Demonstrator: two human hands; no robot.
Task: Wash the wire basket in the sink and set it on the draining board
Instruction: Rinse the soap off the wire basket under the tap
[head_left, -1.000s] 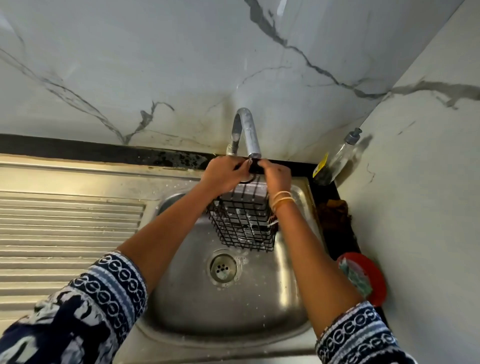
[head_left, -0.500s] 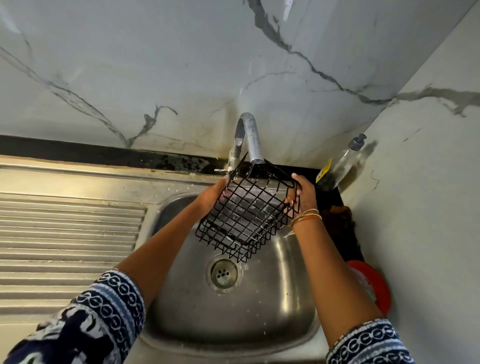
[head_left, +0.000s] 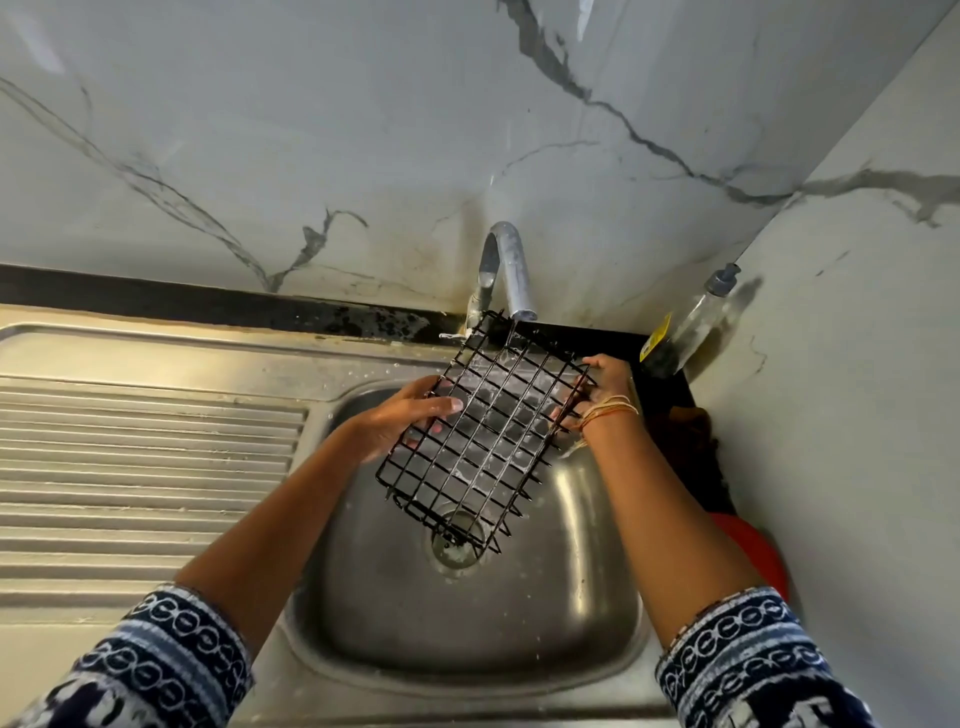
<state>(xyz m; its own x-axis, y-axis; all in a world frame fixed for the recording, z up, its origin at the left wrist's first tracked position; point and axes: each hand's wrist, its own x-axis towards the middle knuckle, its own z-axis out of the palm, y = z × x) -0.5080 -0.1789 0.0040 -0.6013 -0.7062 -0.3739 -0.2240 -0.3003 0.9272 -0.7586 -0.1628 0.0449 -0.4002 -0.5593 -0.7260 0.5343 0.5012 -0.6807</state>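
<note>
1. One black wire basket (head_left: 480, 431) is held tilted over the sink (head_left: 467, 639), its long axis running from the tap (head_left: 511, 275) down toward the drain (head_left: 457, 543).
2. The left hand (head_left: 402, 418) grips its left edge, fingers curled through the wires.
3. The right hand (head_left: 597, 387) grips the right edge, fingers curled round it.
4. One draining board (head_left: 145, 467) lies to the left.

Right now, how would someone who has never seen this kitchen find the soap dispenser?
Start at the steel sink and follow its back edge right into the corner of the marble walls. There a clear pump bottle leans on the right wall. It alone has a grey pump head and a yellow label.
</note>
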